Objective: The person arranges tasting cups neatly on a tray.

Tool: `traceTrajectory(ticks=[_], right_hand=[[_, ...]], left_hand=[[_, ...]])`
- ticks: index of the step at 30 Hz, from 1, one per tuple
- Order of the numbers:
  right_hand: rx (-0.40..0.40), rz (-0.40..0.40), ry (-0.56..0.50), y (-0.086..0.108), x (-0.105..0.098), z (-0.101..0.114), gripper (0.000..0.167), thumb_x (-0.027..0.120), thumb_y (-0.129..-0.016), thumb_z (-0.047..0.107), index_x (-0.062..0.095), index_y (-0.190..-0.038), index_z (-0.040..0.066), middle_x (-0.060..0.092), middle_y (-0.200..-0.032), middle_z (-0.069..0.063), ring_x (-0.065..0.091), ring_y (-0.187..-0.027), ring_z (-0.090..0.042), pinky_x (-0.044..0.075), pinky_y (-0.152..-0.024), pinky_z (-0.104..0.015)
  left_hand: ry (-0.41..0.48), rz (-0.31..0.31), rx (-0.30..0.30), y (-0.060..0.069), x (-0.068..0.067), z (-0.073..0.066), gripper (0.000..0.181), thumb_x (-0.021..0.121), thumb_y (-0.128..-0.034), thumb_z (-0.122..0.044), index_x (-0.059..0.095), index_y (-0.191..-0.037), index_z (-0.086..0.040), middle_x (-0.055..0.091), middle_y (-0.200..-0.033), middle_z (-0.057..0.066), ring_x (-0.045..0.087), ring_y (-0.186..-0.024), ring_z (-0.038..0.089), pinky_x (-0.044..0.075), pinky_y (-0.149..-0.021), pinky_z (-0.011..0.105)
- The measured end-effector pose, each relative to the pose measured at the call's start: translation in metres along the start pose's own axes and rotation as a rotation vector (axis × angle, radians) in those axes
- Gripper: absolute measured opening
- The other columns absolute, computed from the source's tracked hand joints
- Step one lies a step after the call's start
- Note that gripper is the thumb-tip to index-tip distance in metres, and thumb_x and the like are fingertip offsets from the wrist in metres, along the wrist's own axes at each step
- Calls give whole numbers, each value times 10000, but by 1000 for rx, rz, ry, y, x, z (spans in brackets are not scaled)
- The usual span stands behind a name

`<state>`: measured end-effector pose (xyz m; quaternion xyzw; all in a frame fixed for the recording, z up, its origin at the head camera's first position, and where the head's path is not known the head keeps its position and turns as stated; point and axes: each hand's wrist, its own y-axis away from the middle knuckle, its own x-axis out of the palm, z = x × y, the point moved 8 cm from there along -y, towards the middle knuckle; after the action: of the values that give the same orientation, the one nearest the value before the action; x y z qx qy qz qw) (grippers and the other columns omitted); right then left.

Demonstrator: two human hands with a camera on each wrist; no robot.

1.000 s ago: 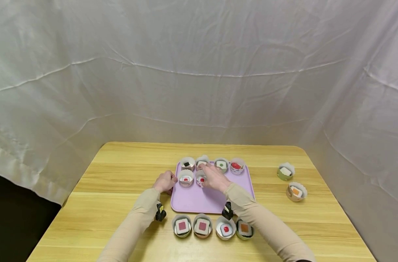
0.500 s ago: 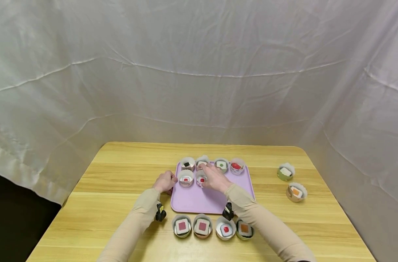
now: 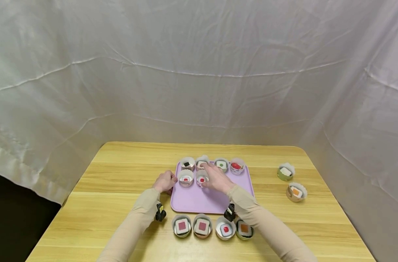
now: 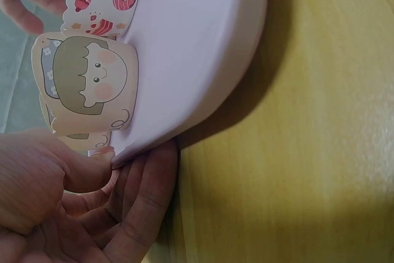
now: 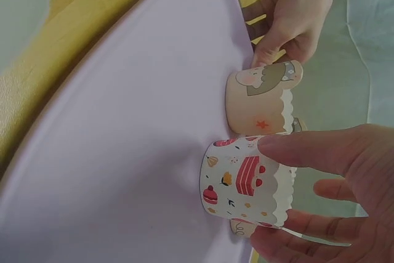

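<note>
On the lilac tray (image 3: 195, 201), several paper baking cups with small block-like pieces inside stand at the back left and along the far edge. My left hand (image 3: 165, 181) pinches the tray's left rim, thumb on top and fingers underneath, as the left wrist view shows. With my right hand (image 3: 216, 178) I hold a white paper cup (image 5: 237, 183) printed with cakes, thumb on one side and fingers on the other. A white piece with a red spot sits in it. Just left of it is a beige cup (image 4: 98, 84) printed with a child's face.
Nearer me, in front of the tray, several cups form a row, among them a cup with a pink-centred piece (image 3: 182, 226). On the right side of the table lie a green cup (image 3: 285, 174) and a brown cup (image 3: 295, 194). A pale curtain (image 3: 199, 91) hangs behind.
My right hand has shifted slightly to the right, and the cake-printed cup has moved a little that way with it. My left hand has stayed on the tray rim.
</note>
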<state>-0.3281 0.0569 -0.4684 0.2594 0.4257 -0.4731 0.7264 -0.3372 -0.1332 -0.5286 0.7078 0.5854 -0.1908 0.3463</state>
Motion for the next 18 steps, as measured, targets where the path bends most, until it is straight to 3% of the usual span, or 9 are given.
traceTrajectory(ticks=[5, 13, 18], right_hand=[[-10, -6, -15, 3, -2, 1, 749, 846, -760, 89, 490, -1414, 1, 558, -1422, -247, 576, -1268, -419, 475, -1106, -551], [57, -1, -70, 12, -10, -5, 787, 828, -796, 138, 446, -1478, 47, 481, -1516, -220, 467, -1391, -430, 380, -1167, -615], [34, -28, -85, 19, -18, -10, 744, 840, -797, 189, 490, -1433, 25, 548, -1457, -208, 500, -1357, -426, 390, -1159, -612]], left_hand=[[0, -3, 1, -1, 0, 0, 166, 522, -1005, -108, 592, -918, 15, 659, -807, 176, 634, -513, 160, 586, -491, 282], [7, 1, -4, 0, 1, 0, 169, 523, -1010, -118, 596, -933, 14, 667, -819, 176, 646, -536, 165, 589, -504, 282], [9, -3, -4, 0, 1, 1, 166, 526, -1009, -122, 592, -936, 12, 658, -817, 172, 635, -533, 160, 586, -501, 281]])
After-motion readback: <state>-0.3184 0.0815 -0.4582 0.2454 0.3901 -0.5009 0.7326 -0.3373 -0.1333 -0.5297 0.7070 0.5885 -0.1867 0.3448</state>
